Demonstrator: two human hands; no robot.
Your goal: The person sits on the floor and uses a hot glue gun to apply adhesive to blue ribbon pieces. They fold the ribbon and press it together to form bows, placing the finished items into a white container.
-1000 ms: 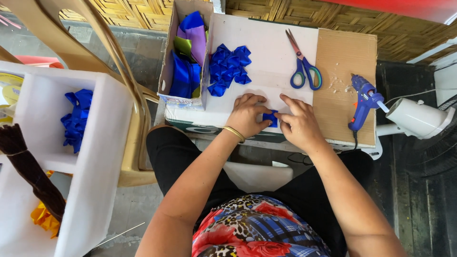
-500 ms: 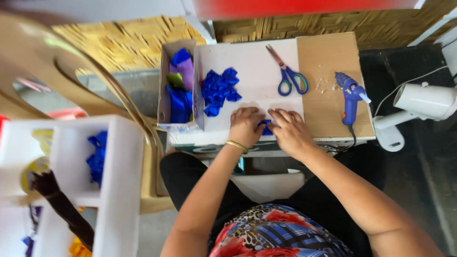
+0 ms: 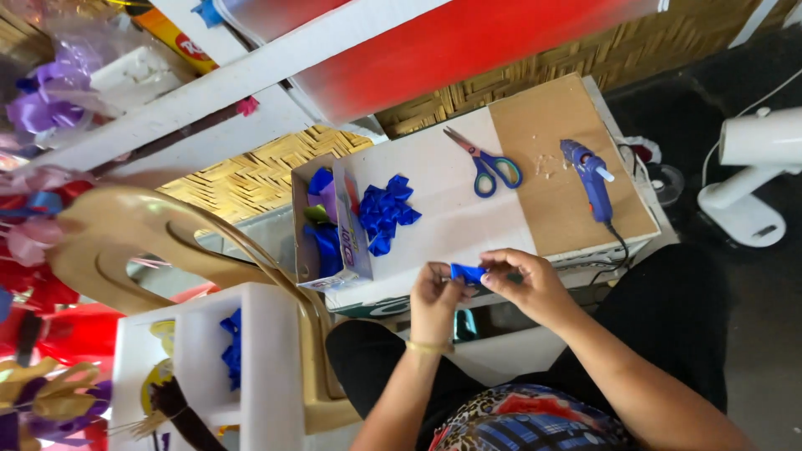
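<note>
A small folded piece of blue ribbon [image 3: 466, 273] is pinched between both of my hands at the near edge of the white board [image 3: 451, 225]. My left hand [image 3: 436, 299] grips its left end and my right hand [image 3: 526, 280] grips its right end. A pile of folded blue ribbon pieces [image 3: 386, 212] lies on the board beyond my hands. Blue-handled scissors [image 3: 486, 164] rest further right, and a blue glue gun [image 3: 590, 177] lies on the brown cardboard sheet [image 3: 558, 167].
A small open carton [image 3: 327, 224] with blue, purple and green ribbon stands left of the pile. A tan plastic chair [image 3: 150, 242] and a white shelf box [image 3: 242, 367] holding blue pieces are at my left. A white fan [image 3: 756, 175] stands at right.
The camera has tilted up and swung left. My hands have lifted the blue piece slightly off the board's edge and hold it between the fingertips.
</note>
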